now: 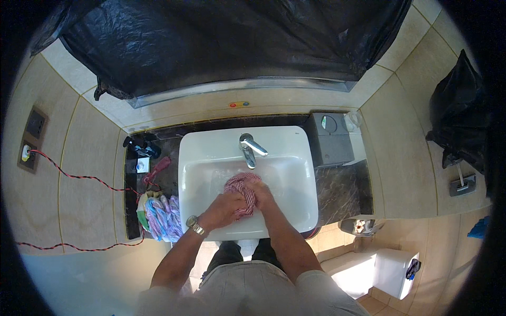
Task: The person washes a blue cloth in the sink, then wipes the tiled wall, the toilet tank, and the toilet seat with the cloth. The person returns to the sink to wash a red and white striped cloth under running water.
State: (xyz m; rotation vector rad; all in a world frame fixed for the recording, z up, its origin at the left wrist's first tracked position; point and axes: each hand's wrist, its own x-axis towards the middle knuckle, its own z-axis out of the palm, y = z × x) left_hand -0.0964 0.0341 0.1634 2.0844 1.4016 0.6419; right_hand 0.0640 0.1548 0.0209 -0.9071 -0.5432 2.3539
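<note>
A red and white striped cloth (244, 185) is bunched up over the basin of a white sink (292, 203), below a chrome faucet (248, 150). My left hand (225, 209), with a metal watch (195, 225) on the wrist, is closed on the cloth's left and near side. On its right side my right hand (259, 193) grips the same cloth, close to the left hand. Some fingertips are hidden in the folds. Whether water runs from the faucet, I cannot tell.
Pastel cloths (162, 217) lie left of the sink, with a red and black cord (89, 178) nearby. A grey box (332, 139) stands on the dark counter (342, 192) at right. Black plastic (226, 42) covers the wall ahead; a black bag (458, 105) hangs at right.
</note>
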